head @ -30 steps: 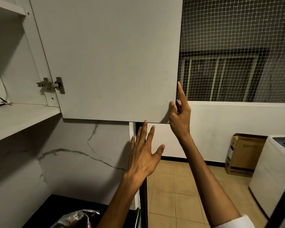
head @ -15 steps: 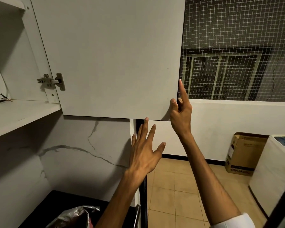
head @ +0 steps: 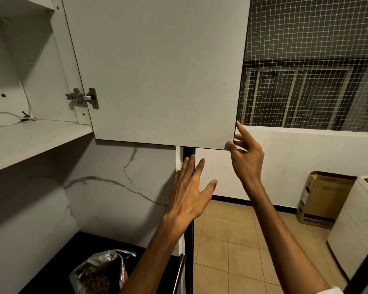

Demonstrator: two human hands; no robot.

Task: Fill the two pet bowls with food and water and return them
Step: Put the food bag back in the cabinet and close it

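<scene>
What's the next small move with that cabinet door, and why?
Probably swing the cabinet door shut with the right hand, which pinches its lower free corner. The shelf inside holds only a loose wire, and the open pet food bag already sits on the counter below. The left hand hovers empty.

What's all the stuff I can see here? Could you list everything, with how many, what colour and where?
cabinet door: one, white, swung open, upper middle
hinge: one, silver metal, on the door's left edge
shelf: one, white, inside the open cabinet, left
loose wire: one, white with a dark end, lying on the shelf
food bag: one, silvery, open, on the dark counter at the bottom
counter: one, black, bottom left
netting: one, white mesh, over the opening at upper right
cardboard box: one, brown, on the tiled floor at right
appliance: one, white, far right, partly cut off
left hand: one, open, fingers spread, below the door
right hand: one, fingers on the door's lower right corner
</scene>
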